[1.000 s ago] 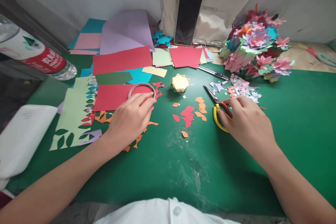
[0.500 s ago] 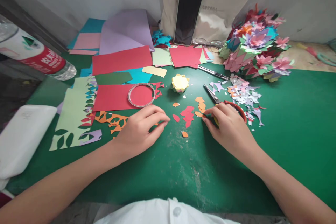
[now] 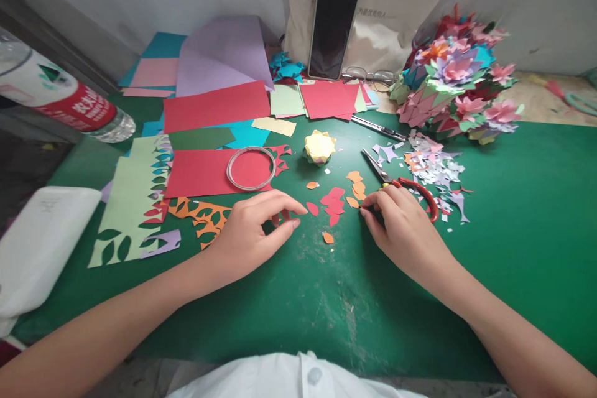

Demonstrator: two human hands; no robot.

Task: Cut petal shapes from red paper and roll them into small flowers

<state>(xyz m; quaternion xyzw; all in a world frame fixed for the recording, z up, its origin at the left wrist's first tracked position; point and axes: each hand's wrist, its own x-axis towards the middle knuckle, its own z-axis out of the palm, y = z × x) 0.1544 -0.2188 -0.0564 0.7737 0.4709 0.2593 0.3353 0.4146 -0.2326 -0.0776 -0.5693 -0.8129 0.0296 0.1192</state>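
Left hand: The left hand [image 3: 254, 224] is over the table [image 3: 298, 305] – thumb and forefinger apart, forefinger tip just beside a single red petal [image 3: 312, 209].
Right hand: The right hand [image 3: 398, 214] has thumb and forefinger nearly together beside the orange petals [image 3: 357, 188]; whether they grip one cannot be told.
Petals: The orange petals and the red petals [image 3: 333, 200] lie loose between the hands, one orange piece nearer the person.
Scissors: The scissors [image 3: 374, 165] lie partly under the right hand, blades pointing away from the person.
Tape: The tape [image 3: 228, 171] lies flat, mostly on a red sheet [image 3: 198, 174], beyond the left hand.
Flower: The yellow flower [image 3: 319, 147] stands beyond the petals.
Background: The phone [image 3: 336, 22] leans upright – the bouquet [image 3: 459, 74] to its right.
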